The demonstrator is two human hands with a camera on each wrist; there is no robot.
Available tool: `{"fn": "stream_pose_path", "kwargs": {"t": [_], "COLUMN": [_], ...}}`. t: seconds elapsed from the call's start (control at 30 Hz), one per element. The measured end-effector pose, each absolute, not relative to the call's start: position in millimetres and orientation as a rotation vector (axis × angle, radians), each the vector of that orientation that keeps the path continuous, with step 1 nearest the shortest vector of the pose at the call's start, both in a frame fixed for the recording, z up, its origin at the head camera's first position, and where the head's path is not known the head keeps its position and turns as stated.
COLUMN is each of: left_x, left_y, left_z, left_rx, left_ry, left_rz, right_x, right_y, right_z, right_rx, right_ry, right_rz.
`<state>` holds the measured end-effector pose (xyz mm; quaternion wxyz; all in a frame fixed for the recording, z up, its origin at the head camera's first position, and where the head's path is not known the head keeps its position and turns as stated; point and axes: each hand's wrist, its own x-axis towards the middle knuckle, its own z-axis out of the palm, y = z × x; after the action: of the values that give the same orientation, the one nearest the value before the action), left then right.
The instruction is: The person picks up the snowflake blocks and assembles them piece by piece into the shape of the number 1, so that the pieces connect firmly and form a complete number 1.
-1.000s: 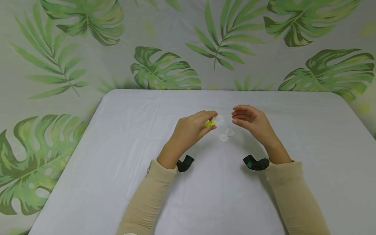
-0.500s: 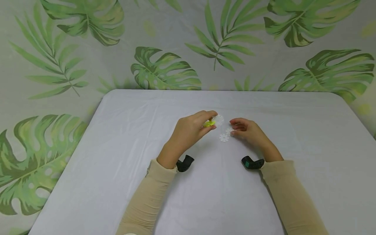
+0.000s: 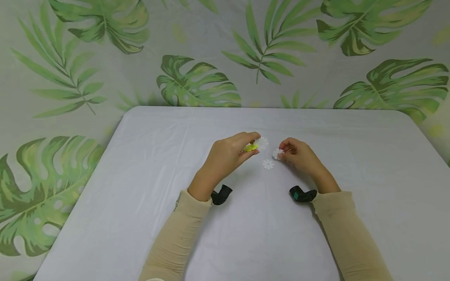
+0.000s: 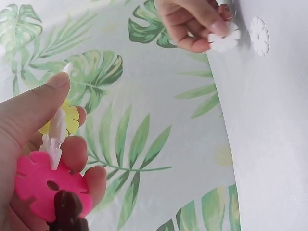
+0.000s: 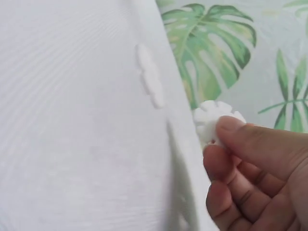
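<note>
My left hand (image 3: 228, 154) holds a cluster of joined notched plastic discs. In the left wrist view, the cluster has a pink disc (image 4: 41, 180), white pieces (image 4: 57, 130), a yellow disc (image 4: 72, 118) and a dark brown piece (image 4: 68, 207) at the bottom. Across from it, my right hand (image 3: 301, 157) pinches a loose white notched disc (image 5: 207, 115) between thumb and fingers, just above the table. Another white disc (image 3: 268, 164) lies flat on the cloth between the hands, nearer the right one. The left fingers hide part of the cluster.
A white cloth covers the table (image 3: 225, 234). Behind it stands a leaf-patterned backdrop (image 3: 197, 31). Black wrist-worn devices sit at the left wrist (image 3: 221, 195) and right wrist (image 3: 303, 194), low over the cloth.
My right hand came down and toward me to the two white discs on the table, took one and lifted it slightly. My left hand has stayed still with its cluster.
</note>
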<state>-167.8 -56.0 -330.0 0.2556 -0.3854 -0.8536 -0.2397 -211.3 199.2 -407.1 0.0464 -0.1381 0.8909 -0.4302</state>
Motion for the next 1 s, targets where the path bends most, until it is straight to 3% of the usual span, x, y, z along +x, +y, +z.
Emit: {"fn": "stream_pose_path", "kwargs": {"t": [0.33,0.53,0.7,1.0], "left_x": [-167.0,-167.7,-168.4,-168.0], "left_y": [-57.5,-57.6,-57.6,-57.5], "left_z": [-329.2,-329.1,-329.2,-328.7], "left_rx": [-1.052,-1.097,-1.134,-1.128], "left_ry": [-2.344,-2.359,-2.374,-2.379], "left_rz": [-0.643,-0.709,-0.757,-0.768], "right_x": [-192.7,-186.4,-180.7,-176.9], "right_y": [188.5,185.0,179.3,172.4], "right_z": [-362.7,-351.7,-344.9,-342.8], "right_rx": [-0.553,-0.783,-0.968,-1.019], "right_ry": [2.512,2.301,2.191,2.291], "right_rz": [-1.888,-2.081,-2.135,-2.091]}}
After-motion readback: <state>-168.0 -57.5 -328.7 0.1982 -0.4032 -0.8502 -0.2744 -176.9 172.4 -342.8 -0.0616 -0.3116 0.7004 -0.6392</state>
